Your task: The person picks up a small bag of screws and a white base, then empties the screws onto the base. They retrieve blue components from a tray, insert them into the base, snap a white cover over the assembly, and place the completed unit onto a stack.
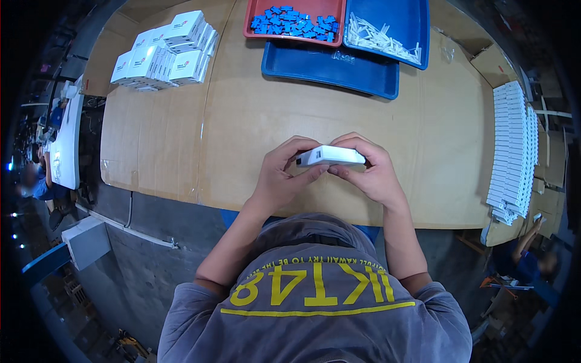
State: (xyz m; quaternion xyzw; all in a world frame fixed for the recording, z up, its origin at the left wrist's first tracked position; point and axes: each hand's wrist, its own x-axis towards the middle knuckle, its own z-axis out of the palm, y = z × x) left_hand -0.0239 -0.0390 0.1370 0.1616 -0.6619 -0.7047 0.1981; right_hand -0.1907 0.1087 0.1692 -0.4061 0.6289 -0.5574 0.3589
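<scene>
Between my two hands is a small white box-shaped device (pixel 339 155) with a dark opening at its left end and a small slot on the side facing me. My left hand (pixel 285 166) grips its left end, thumb below and fingers curled behind. At the other end my right hand (pixel 373 166) pinches it the same way, the thumbs almost meeting under it. Both hands are held over the near part of the cardboard-covered table (pixel 242 127). The far face of the device is hidden.
Stacked white boxes (pixel 145 57) stand at the far left. A red tray (pixel 295 41) of blue clip-like parts and a blue tray (pixel 423 30) of white sticks overlap another blue tray (pixel 330 69). White flat pieces (pixel 509 151) are stacked along the right edge. People work at both sides.
</scene>
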